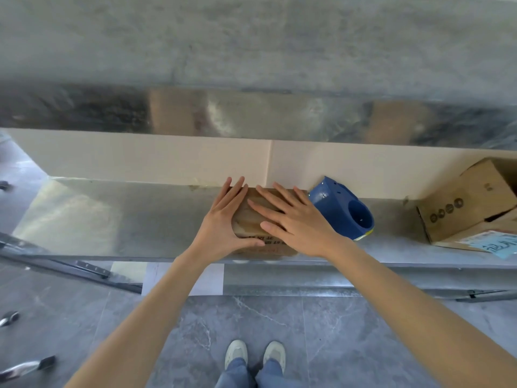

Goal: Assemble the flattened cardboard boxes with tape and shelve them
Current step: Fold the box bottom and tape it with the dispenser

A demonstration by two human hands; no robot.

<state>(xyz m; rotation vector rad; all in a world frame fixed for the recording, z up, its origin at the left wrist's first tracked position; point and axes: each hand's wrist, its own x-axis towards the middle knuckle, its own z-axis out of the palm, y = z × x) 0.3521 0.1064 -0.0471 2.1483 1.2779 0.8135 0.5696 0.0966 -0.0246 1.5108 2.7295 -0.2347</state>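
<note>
A small brown cardboard box (249, 224) with shiny tape across its top sits on the metal shelf (140, 219), against the beige back panel. My left hand (223, 219) lies flat along the box's left side, thumb stretched along its front edge. My right hand (291, 217) presses flat on the box top with fingers spread. A blue tape dispenser (344, 208) lies on the shelf just right of my right hand, untouched.
Another cardboard box (467, 203) stands at the shelf's right end, over a flat piece with a blue label (500, 245). A higher metal shelf (251, 116) overhangs at the back. Grey tiled floor (349, 331) and my shoes (254, 354) are below.
</note>
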